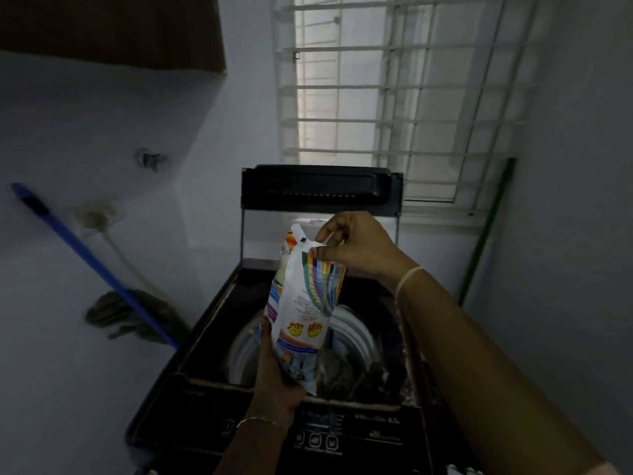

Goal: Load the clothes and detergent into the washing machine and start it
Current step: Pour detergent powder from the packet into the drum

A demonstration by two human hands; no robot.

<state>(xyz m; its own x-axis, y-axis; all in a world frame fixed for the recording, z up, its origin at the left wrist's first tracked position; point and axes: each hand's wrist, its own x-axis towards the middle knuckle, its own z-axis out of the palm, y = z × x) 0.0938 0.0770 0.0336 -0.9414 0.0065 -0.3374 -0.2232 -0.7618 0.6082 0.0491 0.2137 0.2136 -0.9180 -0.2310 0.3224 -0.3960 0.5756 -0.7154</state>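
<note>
Dim laundry corner, washing machine [212, 320]; left hand [274, 378] gripping detergent packet [301, 303] base, right hand [359, 245] pinching top.

Left hand [271, 377] grips from below; right hand [358, 245] pinches above.

Pretty dim little room with pale bluish walls [102, 125]. The only light is daylight through a window [394, 97] with a white grille. There's a brown cupboard [113, 29] up top left, a blue mop handle [85, 262] leaning on the left wall, and a green stick [486, 234] propped in the right corner.
</note>
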